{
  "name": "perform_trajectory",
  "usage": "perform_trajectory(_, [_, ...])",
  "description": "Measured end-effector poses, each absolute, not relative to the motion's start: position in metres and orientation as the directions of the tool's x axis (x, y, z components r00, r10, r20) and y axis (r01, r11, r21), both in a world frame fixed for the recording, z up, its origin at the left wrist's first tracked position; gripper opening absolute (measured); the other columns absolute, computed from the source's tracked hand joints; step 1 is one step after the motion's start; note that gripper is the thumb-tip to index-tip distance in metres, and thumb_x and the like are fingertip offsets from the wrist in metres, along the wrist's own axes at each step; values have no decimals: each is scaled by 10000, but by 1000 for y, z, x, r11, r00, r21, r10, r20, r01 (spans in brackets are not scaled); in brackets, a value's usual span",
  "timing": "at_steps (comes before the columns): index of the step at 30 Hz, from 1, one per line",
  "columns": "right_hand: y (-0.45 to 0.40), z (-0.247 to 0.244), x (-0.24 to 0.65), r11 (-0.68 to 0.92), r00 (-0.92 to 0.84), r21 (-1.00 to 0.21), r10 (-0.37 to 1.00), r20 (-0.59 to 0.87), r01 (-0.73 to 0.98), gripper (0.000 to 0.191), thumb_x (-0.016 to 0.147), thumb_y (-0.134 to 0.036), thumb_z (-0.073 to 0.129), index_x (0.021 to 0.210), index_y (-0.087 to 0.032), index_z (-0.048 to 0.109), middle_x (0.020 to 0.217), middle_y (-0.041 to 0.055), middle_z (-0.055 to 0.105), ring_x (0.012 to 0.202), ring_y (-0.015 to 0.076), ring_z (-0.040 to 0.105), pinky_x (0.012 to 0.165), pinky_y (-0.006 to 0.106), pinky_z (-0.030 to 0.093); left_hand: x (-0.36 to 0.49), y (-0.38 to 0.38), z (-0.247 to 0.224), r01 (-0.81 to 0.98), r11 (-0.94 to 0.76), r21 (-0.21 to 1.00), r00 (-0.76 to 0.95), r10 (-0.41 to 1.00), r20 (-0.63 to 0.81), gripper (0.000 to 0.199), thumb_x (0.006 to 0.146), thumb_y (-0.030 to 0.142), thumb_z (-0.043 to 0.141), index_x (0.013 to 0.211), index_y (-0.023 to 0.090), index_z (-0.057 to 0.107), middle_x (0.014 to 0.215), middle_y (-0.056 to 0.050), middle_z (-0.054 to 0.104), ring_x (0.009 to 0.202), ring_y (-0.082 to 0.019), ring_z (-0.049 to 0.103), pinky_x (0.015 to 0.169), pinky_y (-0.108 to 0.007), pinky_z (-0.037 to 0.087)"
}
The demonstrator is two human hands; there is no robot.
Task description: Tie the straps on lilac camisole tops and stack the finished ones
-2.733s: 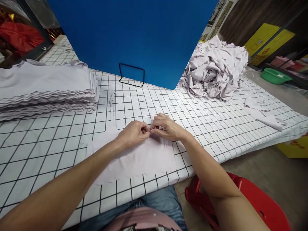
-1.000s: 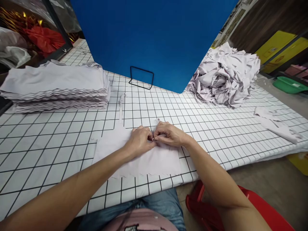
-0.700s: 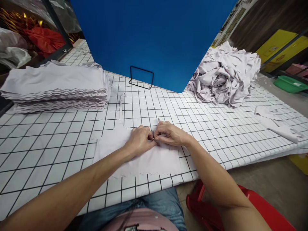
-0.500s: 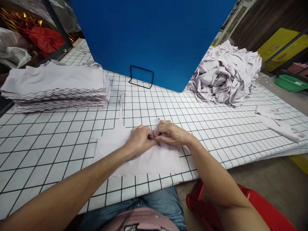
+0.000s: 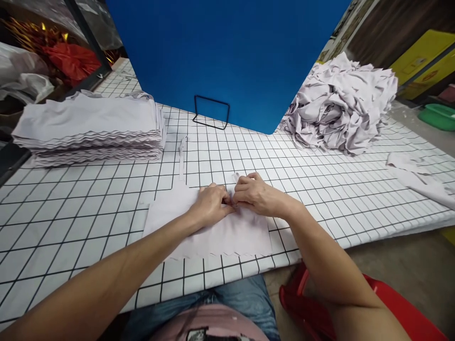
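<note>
Head view: pale cloth (image 5: 227,239), lower centre, long axis left–right, lies under left hand (image 5: 213,203) and right hand (image 5: 258,195), about equally near; fingertips of both pinch it near its upper edge. Beyond, upper left: folded stack (image 5: 92,118).

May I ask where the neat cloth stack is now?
In the head view, the neat cloth stack sits at the left on the gridded tablecloth, left of the black frame and farther back than the left hand.
</note>
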State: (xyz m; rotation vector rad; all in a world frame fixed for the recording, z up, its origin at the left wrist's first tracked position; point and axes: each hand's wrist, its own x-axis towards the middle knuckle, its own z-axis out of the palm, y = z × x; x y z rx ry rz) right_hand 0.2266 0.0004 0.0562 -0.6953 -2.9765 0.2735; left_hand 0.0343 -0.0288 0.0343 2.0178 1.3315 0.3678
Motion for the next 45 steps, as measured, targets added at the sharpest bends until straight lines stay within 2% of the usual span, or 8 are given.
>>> perform_trajectory(10, [20,65,244,790,-779,-214,608,152,574,135,883,-109,568,871,-199,668,839,36,675,925,220,498,847,390,273,32,-31,33,682,-237,692,421,901,-107,156,798,335,633,699,219,664,870,-31,677,964,-250,546,957,-485,375])
perform_trajectory(17, [70,49,244,625,-523,-632,765,377,459,155,842,-352,689,829,-201,654,831,32,637,865,187,537,833,354,409,30,-32,28,657,-256,709,427,901,-71,162,798,344,629,710,208,633,873,-33,673,956,-257,548,939,-485,381])
perform_trajectory(23, [100,26,230,313,-383,-842,913,140,439,368,685,-475,782,686,-175,569,726,-11,531,650,115,450,623,272,381,30,-32,30,688,-277,671,435,897,-76,170,810,345,626,714,205,611,867,-17,651,949,-249,548,936,-467,381])
perform_trajectory(28, [106,13,226,261,-356,-750,934,36,608,403,703,-472,759,634,-181,489,629,-31,516,657,122,460,632,262,333,32,-35,21,736,-314,600,376,926,24,384,818,364,656,1158,206,573,1215,-88,593,1134,-280,525,981,-469,408])
perform_trajectory(31, [105,10,224,325,-358,-643,930,85,693,424,718,-455,755,586,-171,469,680,-5,556,768,148,496,708,277,339,34,-35,12,762,-448,468,457,884,102,590,888,371,589,1427,234,393,1537,-105,352,1385,-322,331,1086,-504,342])
perform_trajectory(38, [108,14,228,336,-371,-578,927,61,744,350,715,-441,753,637,-173,542,726,-3,604,789,160,530,805,333,364,37,-33,2,756,-600,262,625,780,-19,560,999,448,325,1510,217,325,1622,-35,186,1503,-315,88,1192,-546,150])
perform_trajectory(42, [114,20,246,332,-437,-639,900,-6,694,325,660,-380,803,855,-177,641,901,36,655,805,166,585,756,314,456,37,-33,2,756,-601,259,628,778,-27,579,1000,449,302,1527,208,295,1626,-31,150,1506,-313,66,1192,-553,146])
perform_trajectory(45, [102,25,256,489,-494,-565,855,159,664,376,791,-390,708,1083,-164,635,1096,101,647,986,210,605,864,364,492,36,-33,0,759,-592,271,620,784,-23,580,1003,452,283,1536,224,273,1628,-19,138,1508,-307,51,1197,-555,130])
